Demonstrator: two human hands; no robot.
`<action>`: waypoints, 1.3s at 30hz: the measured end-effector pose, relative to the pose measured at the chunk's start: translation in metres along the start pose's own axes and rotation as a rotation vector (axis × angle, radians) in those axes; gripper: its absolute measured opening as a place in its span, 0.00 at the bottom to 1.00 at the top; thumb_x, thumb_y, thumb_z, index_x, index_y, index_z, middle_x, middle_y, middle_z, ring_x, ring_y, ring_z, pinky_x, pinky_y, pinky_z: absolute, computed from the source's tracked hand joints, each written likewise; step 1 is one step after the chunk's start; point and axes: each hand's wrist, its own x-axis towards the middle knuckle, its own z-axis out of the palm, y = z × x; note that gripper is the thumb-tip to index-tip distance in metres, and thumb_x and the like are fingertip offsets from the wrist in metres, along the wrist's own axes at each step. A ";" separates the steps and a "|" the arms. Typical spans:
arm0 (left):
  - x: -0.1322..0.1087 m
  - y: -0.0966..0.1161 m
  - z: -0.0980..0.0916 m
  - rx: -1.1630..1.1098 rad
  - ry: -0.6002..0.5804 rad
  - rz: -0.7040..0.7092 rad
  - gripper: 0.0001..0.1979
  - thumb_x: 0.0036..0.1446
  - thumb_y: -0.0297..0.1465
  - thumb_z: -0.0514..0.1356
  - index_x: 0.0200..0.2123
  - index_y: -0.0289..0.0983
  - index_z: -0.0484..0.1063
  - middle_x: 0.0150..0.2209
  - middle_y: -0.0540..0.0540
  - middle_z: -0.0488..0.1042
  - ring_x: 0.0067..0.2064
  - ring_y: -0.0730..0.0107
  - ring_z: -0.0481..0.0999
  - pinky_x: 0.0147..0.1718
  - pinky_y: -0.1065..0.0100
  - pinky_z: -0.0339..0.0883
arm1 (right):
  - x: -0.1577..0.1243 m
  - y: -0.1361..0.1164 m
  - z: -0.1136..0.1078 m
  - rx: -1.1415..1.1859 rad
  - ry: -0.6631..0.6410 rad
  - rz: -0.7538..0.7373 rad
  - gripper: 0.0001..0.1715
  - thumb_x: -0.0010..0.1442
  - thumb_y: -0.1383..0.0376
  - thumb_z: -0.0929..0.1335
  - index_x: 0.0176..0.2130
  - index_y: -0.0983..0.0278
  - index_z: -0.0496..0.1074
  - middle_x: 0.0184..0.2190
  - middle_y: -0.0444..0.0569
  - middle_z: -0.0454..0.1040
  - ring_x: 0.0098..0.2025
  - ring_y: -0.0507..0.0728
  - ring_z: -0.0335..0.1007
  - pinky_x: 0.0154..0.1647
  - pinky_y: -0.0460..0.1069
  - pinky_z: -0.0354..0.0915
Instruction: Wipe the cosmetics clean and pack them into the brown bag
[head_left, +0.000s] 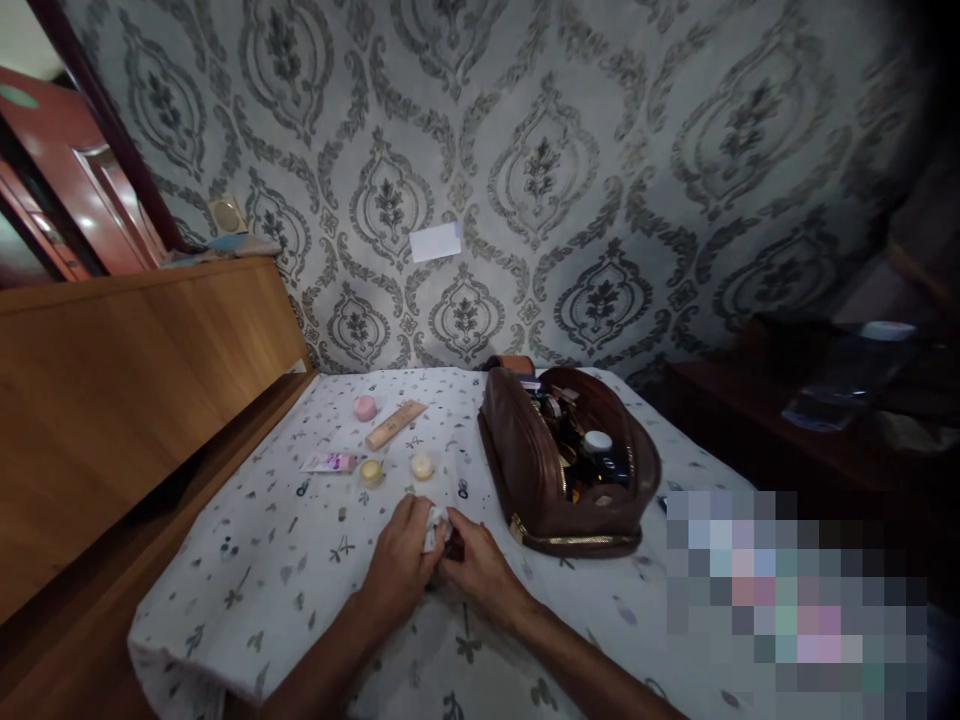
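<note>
Pinching tissue (433,530) within your closed left hand (401,555) | right hand (484,572) adjoining, hold unclear | toiletry bag (520,440) right, open printed sheet (262,545) left

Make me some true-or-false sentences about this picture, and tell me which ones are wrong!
1. The left hand and right hand come together at a crumpled white thing. True.
2. The brown toiletry bag is zipped shut. False: its top is open.
3. The pink round container sits on the patterned sheet. True.
4. The beige tube is inside the bag. False: it lies on the sheet.
5. A white cap shows inside the bag. True.
</note>
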 end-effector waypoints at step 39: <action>0.024 -0.007 0.012 -0.357 0.044 -0.002 0.18 0.64 0.42 0.49 0.42 0.36 0.71 0.39 0.44 0.75 0.42 0.63 0.73 0.43 0.64 0.65 | 0.009 0.004 -0.013 0.563 0.204 0.128 0.31 0.31 0.61 0.81 0.36 0.64 0.72 0.36 0.44 0.75 0.37 0.53 0.73 0.42 0.48 0.67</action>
